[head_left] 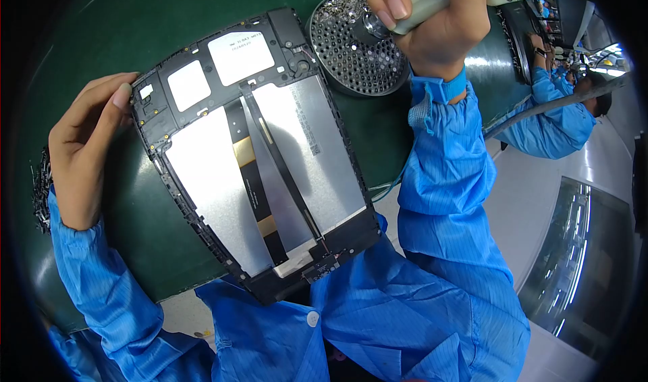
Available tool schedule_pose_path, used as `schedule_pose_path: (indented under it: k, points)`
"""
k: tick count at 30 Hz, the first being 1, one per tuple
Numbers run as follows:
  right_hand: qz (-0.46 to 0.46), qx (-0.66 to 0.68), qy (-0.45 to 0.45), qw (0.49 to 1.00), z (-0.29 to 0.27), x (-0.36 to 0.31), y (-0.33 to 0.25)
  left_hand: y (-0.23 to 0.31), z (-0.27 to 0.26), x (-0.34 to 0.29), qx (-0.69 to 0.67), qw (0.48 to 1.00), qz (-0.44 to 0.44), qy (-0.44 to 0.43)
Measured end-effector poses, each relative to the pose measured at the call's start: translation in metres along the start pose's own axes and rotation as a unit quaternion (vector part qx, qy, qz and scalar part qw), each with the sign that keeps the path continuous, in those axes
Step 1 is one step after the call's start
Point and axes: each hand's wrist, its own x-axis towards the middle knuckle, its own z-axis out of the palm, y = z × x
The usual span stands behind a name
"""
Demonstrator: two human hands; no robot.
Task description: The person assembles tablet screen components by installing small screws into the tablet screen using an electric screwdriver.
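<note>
My left hand (86,135), partly curled, is pinching the edge of the uncovered tablet (270,172), which is lying on the green table (155,24). My right hand (449,34), fingers curled, is gripping a pale power driver (426,0) over the perforated screw dish (368,78).

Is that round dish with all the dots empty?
Not empty: the round dish holds small shiny metal pieces, heaped loosely toward its far-left edge.
</note>
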Motion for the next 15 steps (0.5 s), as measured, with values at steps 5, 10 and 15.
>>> schedule_pose_path:
  k: [5,10,15]
  points:
    - [0.007,-0.022,-0.054,0.998,-0.014,0.0,0.002,0.001,0.001,0.002,-0.013,1.0,0.01,-0.007]
    - [-0.015,-0.007,0.015,1.0,0.001,0.0,0.001,0.0,-0.001,0.003,-0.021,1.0,0.012,-0.011]
    - [-0.03,0.029,0.025,0.999,0.005,0.003,-0.004,0.007,-0.004,0.001,-0.057,0.998,0.015,-0.016]
